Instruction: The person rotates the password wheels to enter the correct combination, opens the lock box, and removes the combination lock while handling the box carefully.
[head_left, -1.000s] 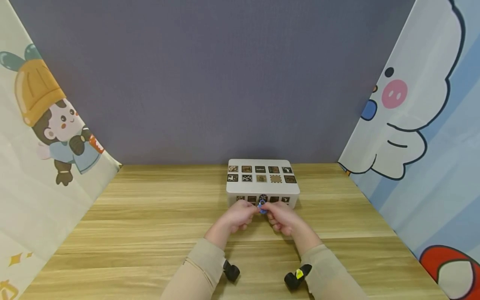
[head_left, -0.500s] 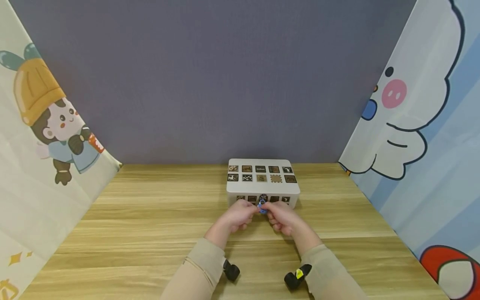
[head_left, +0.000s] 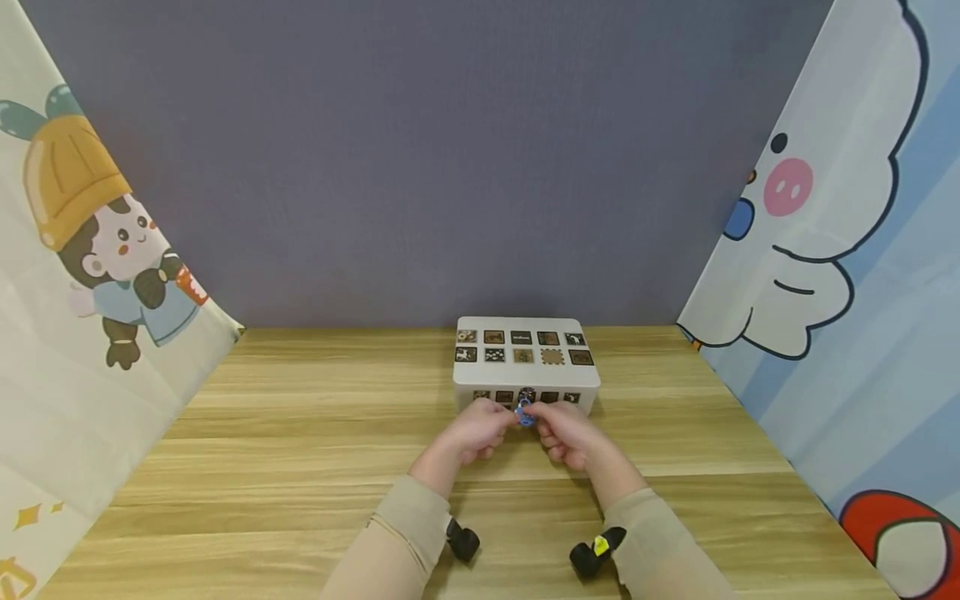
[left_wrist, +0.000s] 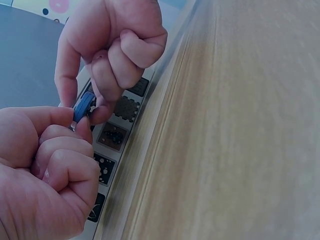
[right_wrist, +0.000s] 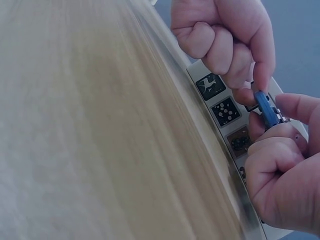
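A small blue padlock with metal parts hangs at the metal latch on the front of a white box. My left hand pinches the padlock from the left between thumb and index finger, the other fingers curled in. From the right, my right hand has its thumb and index finger about the padlock, the rest folded. The right wrist view shows the padlock's blue edge between both sets of fingertips. Fingers hide part of its face.
The box, printed with dark square pictures, stands at the back of the wooden table near a grey panel. Cartoon-printed cloths hang left and right. Both sleeves carry a black wrist camera.
My right hand's fingertips have shifted very slightly at the padlock, and a little more of its upper part shows. The left hand and the box stay in place.
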